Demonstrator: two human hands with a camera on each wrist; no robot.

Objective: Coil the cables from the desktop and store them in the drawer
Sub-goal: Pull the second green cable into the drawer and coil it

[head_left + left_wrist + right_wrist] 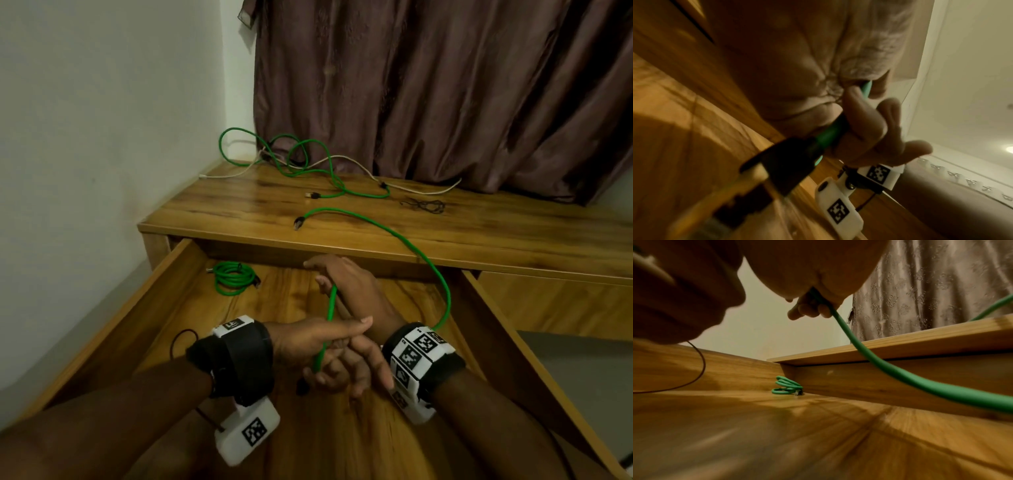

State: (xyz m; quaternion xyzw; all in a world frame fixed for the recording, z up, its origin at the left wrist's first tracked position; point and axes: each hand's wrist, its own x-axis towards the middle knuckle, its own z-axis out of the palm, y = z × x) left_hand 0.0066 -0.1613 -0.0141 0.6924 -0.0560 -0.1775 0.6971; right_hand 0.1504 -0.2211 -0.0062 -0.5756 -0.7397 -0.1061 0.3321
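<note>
A long green cable [394, 236] runs from its plug on the desktop [496, 236], over the front edge and down behind my right wrist. My right hand [346, 284] holds it in curled fingers [809, 306] above the open drawer [164, 274]. Just below, my left hand [318, 342] grips the same cable [829, 133] close to its other black plug [303, 387], thumb stretched out. A short straight stretch spans the two hands. One coiled green cable [234, 277] lies in the drawer's far left corner [786, 386].
At the back of the desktop lie a tangled green cable [308, 161], a white cable [346, 159] and a small black cord [424, 205]. A brown curtain [445, 85] hangs behind. A white wall [85, 137] borders the left side.
</note>
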